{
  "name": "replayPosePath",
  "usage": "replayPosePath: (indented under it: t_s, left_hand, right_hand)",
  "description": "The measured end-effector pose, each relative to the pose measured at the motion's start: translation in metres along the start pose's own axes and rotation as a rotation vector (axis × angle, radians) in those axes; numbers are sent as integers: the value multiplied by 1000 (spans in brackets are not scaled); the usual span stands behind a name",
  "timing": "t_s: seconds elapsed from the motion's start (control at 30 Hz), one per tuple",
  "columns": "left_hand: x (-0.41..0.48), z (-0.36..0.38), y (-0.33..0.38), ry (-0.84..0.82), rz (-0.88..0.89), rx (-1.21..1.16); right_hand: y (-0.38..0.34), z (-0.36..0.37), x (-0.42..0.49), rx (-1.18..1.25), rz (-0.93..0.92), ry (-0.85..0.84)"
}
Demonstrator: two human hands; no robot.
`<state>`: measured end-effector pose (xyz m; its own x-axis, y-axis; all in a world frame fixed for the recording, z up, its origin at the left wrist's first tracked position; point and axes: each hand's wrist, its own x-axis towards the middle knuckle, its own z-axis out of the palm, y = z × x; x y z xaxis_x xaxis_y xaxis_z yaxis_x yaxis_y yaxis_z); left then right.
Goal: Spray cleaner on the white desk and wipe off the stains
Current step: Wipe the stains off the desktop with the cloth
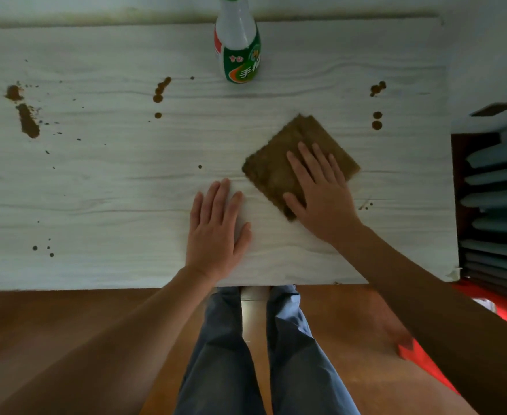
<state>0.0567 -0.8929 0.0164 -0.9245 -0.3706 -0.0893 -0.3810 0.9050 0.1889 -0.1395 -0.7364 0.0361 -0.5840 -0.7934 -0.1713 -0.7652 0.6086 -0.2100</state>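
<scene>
The white desk (111, 187) carries brown stains: a long smear at the far left (26, 118), a drip line in the middle (161, 89), and blobs at the right (377, 104). A white and green cleaner bottle (238, 52) stands upright at the desk's far edge. A folded brown cloth (279, 163) lies right of centre. My right hand (321, 193) presses flat on the cloth with straight fingers. My left hand (216, 229) rests flat on the bare desk just left of the cloth.
Small brown specks dot the near left of the desk (42, 251) and sit beside the cloth (366, 205). A dark rack with grey slats (497, 199) stands off the desk's right edge. My legs in blue trousers (261, 354) are below the near edge, over a wooden floor.
</scene>
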Motion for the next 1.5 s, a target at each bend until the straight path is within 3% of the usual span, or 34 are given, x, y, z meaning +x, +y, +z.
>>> replayPosePath:
  t_s: [0.17, 0.33, 0.53, 0.67, 0.8, 0.93, 1.1, 1.33, 1.5]
  left_hand:
    - [0, 5, -2, 44, 7, 16]
    - [0, 7, -2, 69, 7, 25]
    - [0, 5, -1, 49, 3, 18]
    - [1, 3, -1, 40, -2, 8]
    - [1, 4, 0, 51, 4, 7]
    - [0, 7, -2, 71, 7, 1]
    - [0, 8, -1, 75, 5, -3]
    - [-1, 6, -1, 43, -3, -8]
    - [0, 5, 1, 40, -4, -14]
  right_hand:
    - [55, -17, 11, -25, 154, 1]
    - [33, -22, 85, -17, 293, 2]
    - [-29, -2, 55, -15, -8, -14]
    - [7, 0, 15, 18, -32, 9]
    - [72, -20, 17, -7, 81, 32]
    - [129, -42, 61, 30, 309, 56]
    - [104, -39, 103, 107, 543, 120]
    - [28, -10, 17, 82, 289, 80]
    - [42, -9, -8, 113, 230, 46]
